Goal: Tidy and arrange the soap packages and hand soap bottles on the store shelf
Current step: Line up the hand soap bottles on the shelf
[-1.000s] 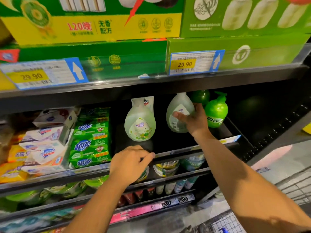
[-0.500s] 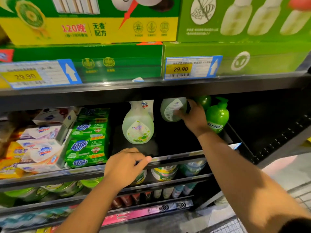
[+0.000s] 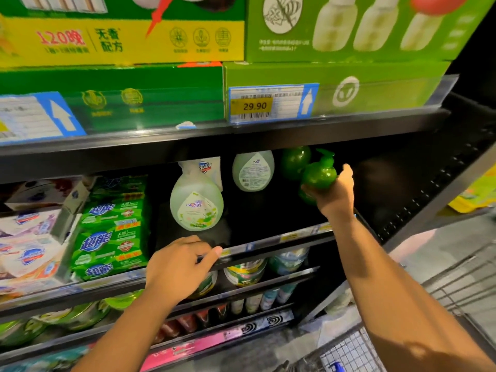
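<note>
**Q:** What is stocked at the left of the shelf (image 3: pixel 268 218)?
**A:** Soap boxes (image 3: pixel 29 253) lie in a loose, tilted heap at far left. Soap packs (image 3: pixel 110 226) are stacked just beside them with labels outward, probably so they read from the aisle.

**Q:** What is the left hand (image 3: pixel 179 267) doing?
**A:** Its fingers are bent over the shelf lip, below the front bottle (image 3: pixel 197 202). It is likely bracing the body while the other arm reaches in.

**Q:** How do the bottles stand?
**A:** The front bottle stands upright near the lip, label forward. Its translucent wall shows pale liquid filling the body. The rear bottle (image 3: pixel 252 170) stands deeper with its back label outward, so it probably needs turning. The dark bottle (image 3: pixel 295 162) sits at the back, just beside the green bottle (image 3: pixel 319 174).

**Q:** And the right hand (image 3: pixel 335 191)?
**A:** It is clamped on the green bottle, thumb up the right side and fingers underneath. The bottle is tilted. Whether its base clears the shelf cannot be told. The fill level is unreadable through the coloured wall.

**Q:** What step is this?
**A:** Judged: repositioning the green bottle.
</note>
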Action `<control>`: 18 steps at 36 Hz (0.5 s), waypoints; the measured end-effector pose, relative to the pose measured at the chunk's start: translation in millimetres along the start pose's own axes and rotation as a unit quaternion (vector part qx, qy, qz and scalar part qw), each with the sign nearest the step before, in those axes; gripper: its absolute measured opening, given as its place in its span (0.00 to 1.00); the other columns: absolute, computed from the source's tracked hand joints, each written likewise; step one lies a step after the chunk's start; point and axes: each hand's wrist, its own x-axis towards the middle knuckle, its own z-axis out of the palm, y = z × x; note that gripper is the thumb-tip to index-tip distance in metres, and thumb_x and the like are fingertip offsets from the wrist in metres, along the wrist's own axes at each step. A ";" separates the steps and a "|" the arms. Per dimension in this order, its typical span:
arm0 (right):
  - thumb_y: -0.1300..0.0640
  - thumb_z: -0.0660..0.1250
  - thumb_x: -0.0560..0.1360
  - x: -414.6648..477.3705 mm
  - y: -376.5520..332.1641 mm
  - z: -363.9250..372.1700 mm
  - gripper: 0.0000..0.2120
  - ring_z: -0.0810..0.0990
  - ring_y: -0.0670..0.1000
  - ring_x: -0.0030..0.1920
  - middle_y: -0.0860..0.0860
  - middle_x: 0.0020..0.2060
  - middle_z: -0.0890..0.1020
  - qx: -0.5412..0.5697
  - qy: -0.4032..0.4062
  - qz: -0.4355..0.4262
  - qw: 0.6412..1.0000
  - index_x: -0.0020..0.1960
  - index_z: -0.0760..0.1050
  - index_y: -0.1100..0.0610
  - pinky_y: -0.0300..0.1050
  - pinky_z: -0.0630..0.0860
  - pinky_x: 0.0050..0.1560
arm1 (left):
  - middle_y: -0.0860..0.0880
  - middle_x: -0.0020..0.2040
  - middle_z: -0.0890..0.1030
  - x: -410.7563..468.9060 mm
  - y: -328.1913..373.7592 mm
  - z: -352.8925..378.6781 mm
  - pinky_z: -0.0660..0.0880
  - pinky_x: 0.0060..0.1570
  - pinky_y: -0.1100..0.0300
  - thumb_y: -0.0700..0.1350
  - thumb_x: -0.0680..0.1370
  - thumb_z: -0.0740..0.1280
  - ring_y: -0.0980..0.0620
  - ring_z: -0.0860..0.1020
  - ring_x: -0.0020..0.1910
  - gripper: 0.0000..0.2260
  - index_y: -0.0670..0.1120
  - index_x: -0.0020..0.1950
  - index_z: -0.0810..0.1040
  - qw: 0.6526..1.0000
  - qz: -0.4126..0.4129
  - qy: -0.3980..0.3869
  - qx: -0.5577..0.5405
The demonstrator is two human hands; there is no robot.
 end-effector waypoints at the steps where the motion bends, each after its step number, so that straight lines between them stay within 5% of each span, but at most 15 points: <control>1: 0.51 0.82 0.63 -2.6 3.9 0.6 0.36 0.78 0.57 0.54 0.58 0.56 0.77 -0.046 0.009 -0.013 0.999 0.64 0.69 0.60 0.47 0.74 0.51 | 0.57 0.41 0.76 -0.5 -0.3 0.3 0.74 0.33 0.59 0.67 0.79 0.51 0.61 0.74 0.45 0.24 0.54 0.37 0.77 1.000 0.002 0.002 0.000; 5: 0.50 0.84 0.61 -16.0 1.9 -2.4 0.28 0.79 0.58 0.47 0.58 0.46 0.81 -0.073 0.024 -0.043 0.996 0.54 0.79 0.63 0.48 0.75 0.43 | 0.58 0.40 0.76 -3.5 -1.6 3.3 0.70 0.31 0.63 0.68 0.79 0.51 0.61 0.74 0.46 0.23 0.58 0.32 0.72 1.000 0.008 0.010 -0.001; 10: 0.57 0.85 0.59 -46.3 -28.8 -14.5 0.17 0.79 0.34 0.37 0.43 0.38 0.79 0.070 -0.023 -0.042 0.996 0.42 0.81 0.56 0.26 0.72 0.37 | 0.59 0.38 0.74 -5.2 -4.2 1.8 0.70 0.31 0.63 0.72 0.75 0.44 0.61 0.74 0.45 0.25 0.60 0.31 0.70 1.000 0.013 0.015 -0.013; 12: 0.64 0.83 0.61 -63.4 -44.3 -17.4 0.19 0.78 0.34 0.36 0.42 0.38 0.76 0.144 -0.025 -0.015 0.989 0.40 0.76 0.49 0.24 0.71 0.37 | 0.58 0.39 0.74 -3.6 -5.8 1.5 0.70 0.33 0.62 0.73 0.75 0.43 0.60 0.74 0.44 0.28 0.59 0.33 0.73 0.999 0.022 0.007 -0.041; 14: 0.66 0.81 0.64 -82.3 -52.4 -19.4 0.21 0.83 0.43 0.40 0.47 0.41 0.81 0.270 -0.048 0.033 0.961 0.46 0.75 0.49 0.33 0.79 0.41 | 0.59 0.41 0.77 -2.2 -7.5 0.8 0.75 0.39 0.57 0.73 0.76 0.47 0.59 0.76 0.45 0.30 0.58 0.38 0.80 0.993 0.032 0.018 -0.116; 18: 0.59 0.79 0.63 -118.9 -56.8 -19.9 0.32 0.85 0.59 0.51 0.56 0.50 0.85 0.498 -0.125 0.158 0.844 0.65 0.72 0.57 0.56 0.82 0.47 | 0.57 0.44 0.81 -4.1 6.8 -14.8 0.76 0.46 0.56 0.66 0.77 0.60 0.57 0.78 0.47 0.23 0.50 0.45 0.85 0.935 0.009 0.088 -0.343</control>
